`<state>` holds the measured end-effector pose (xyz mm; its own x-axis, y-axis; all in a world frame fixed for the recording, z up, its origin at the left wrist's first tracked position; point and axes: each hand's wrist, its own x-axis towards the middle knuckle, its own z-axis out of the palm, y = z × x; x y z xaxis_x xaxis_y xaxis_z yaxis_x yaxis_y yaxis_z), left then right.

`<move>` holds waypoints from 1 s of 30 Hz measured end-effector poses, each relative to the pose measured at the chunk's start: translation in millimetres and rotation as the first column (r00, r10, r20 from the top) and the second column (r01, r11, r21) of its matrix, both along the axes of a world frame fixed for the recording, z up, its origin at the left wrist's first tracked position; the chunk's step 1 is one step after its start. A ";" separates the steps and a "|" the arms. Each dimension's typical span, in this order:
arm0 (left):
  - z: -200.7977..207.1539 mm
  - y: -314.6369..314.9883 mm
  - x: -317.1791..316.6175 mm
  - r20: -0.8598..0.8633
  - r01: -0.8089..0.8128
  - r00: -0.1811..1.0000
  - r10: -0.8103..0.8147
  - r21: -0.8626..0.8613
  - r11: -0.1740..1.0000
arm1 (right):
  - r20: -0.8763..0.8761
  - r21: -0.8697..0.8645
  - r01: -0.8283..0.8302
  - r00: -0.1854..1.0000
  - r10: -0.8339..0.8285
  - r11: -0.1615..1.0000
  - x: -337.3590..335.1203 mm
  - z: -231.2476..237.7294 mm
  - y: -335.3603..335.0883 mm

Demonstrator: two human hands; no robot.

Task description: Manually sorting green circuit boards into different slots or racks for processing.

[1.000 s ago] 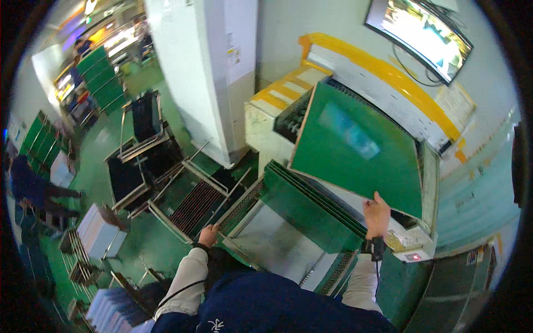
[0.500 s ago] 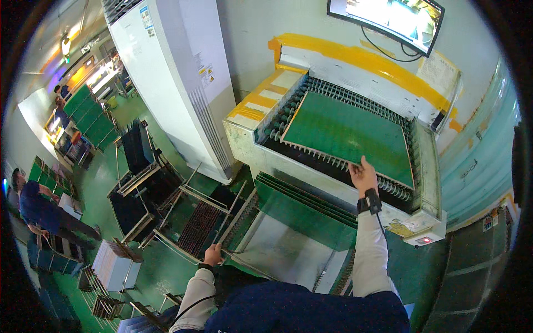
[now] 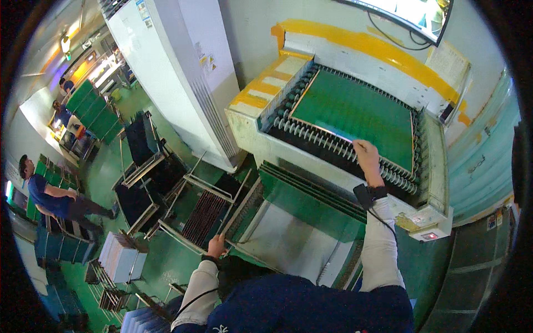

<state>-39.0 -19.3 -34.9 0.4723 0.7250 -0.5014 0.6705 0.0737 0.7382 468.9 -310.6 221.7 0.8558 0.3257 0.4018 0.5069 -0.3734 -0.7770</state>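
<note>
A large flat green panel with a pale edge lies on the rollers of a white machine. My right hand is at the panel's near edge, its fingers bent and closed against that edge. Just in front of the machine is a rack with toothed sides, where several green panels stand on edge at the far end. My left hand is closed round the rack's near left corner. The fingertips of that hand are partly hidden.
A tall white cabinet stands left of the machine. Metal-framed carts and dark racks crowd the floor at left. A co-worker stands farther left. At right are a translucent curtain and a grey panelled surface.
The green panel has shifted back on the rollers, baring more of them at the front. My right hand has moved forward with its edge. At left, the co-worker stands more upright.
</note>
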 end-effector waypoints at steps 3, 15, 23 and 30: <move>32.2 -8.3 15.2 -0.008 -0.027 1.000 0.027 -0.021 0.999 | -0.077 -0.045 -0.079 0.994 0.076 0.996 -25.7 10.0 3.9; 32.5 -7.3 12.7 0.023 -0.028 0.999 0.029 -0.033 0.999 | 0.043 -0.309 -0.323 0.935 0.353 0.894 -182.6 -37.2 2.0; -10.8 1.0 -14.2 -0.298 0.456 0.887 -0.351 0.456 0.764 | 0.102 -0.379 -0.297 0.928 0.358 0.876 -198.7 -36.4 9.7; 53.0 -9.2 13.6 -0.125 0.031 0.991 -0.043 -0.099 0.995 | -0.115 -0.310 -0.340 0.940 0.320 0.888 -191.2 -59.9 8.0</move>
<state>-25.4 -28.6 18.1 0.4262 0.6536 -0.6254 0.7615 0.1139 0.6380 277.7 -302.7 161.8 0.6952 0.6960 0.1794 0.6013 -0.4264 -0.6757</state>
